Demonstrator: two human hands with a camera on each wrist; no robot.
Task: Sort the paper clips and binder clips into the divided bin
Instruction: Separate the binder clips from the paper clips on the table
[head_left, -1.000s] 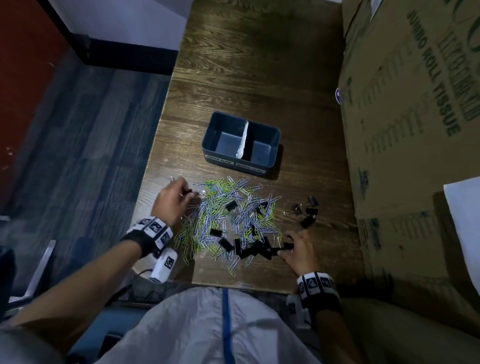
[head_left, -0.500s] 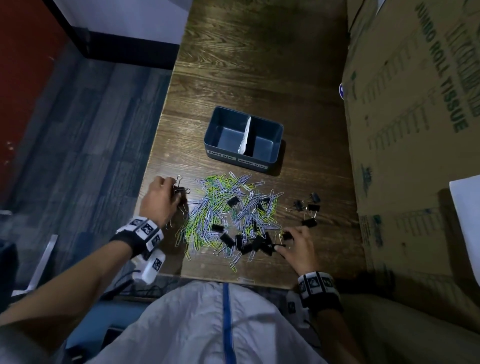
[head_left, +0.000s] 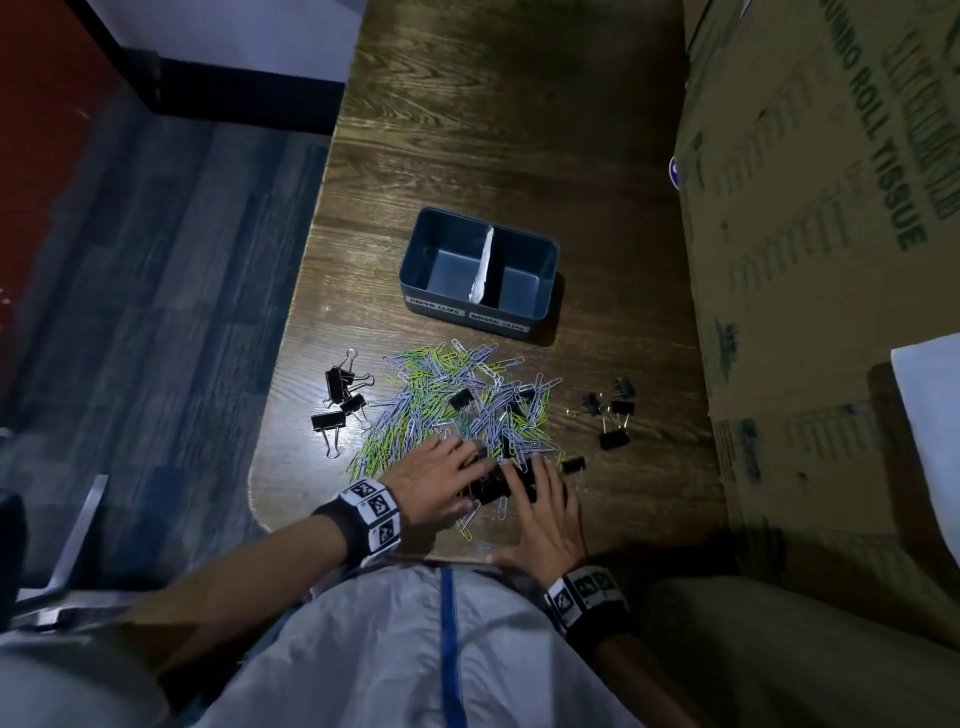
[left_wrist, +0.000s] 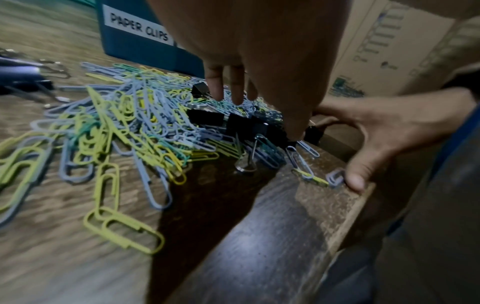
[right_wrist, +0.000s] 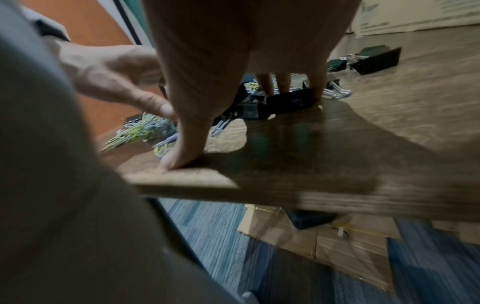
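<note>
Binder clips (head_left: 340, 400) sit in a small group at far left, loose on the table (head_left: 519, 130); stiff, springy, best pinched by the black body. Left hand (head_left: 436, 480), fingers straight, presses the near edge of the paper clips (head_left: 447, 400), light, slippery wire that tangles. Right hand (head_left: 548, 512) lies flat on black clips beside it. Divided bin (head_left: 540, 296) stands beyond, both compartments bare.

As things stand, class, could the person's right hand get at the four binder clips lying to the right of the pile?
Probably yes. The right hand rests near the table edge, and only bare table lies between it and the four binder clips; nothing blocks the way.
</note>
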